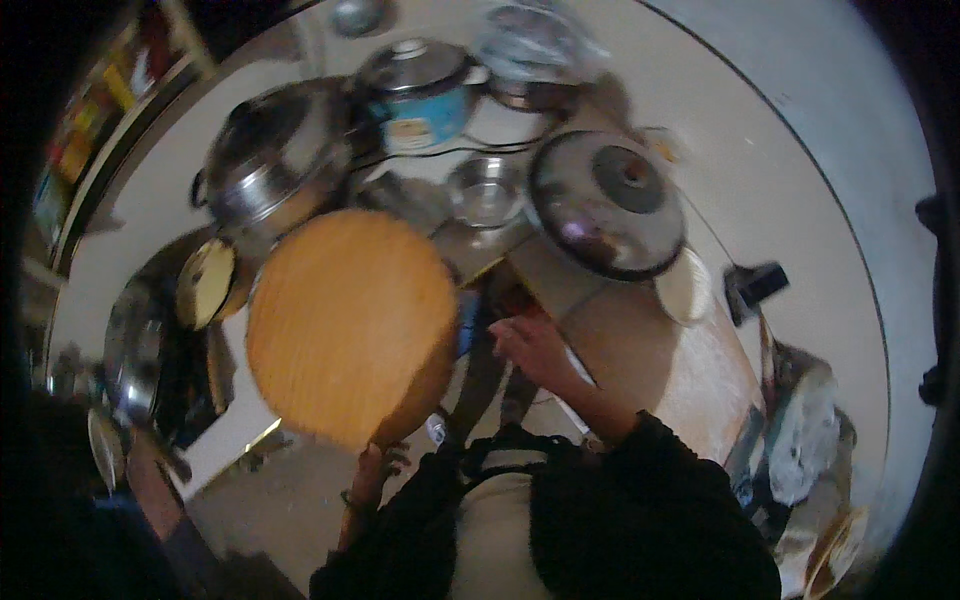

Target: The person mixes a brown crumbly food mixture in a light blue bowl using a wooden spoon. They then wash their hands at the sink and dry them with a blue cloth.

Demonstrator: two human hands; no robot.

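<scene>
A large round wooden board [349, 322] tilts in front of me at left of centre. Its lower edge meets my left hand [375, 469], which grips it with the fingers partly hidden. My right hand [529, 349] is raised off the board to the right, with nothing seen in it and its fingers somewhat apart. Beyond it lies a round domed lid [607, 202] with a dark knob. A shiny metal bowl [487, 191] sits between that lid and a big steel pot [277, 157].
Farther back stand a blue lidded pot [426, 116] and a clear plastic bag [536, 41]. A dark wok [139, 345] is at the left, near another person's arm [154, 480]. A flour-dusted board [705, 375] and more plastic bags [802, 442] lie at the right.
</scene>
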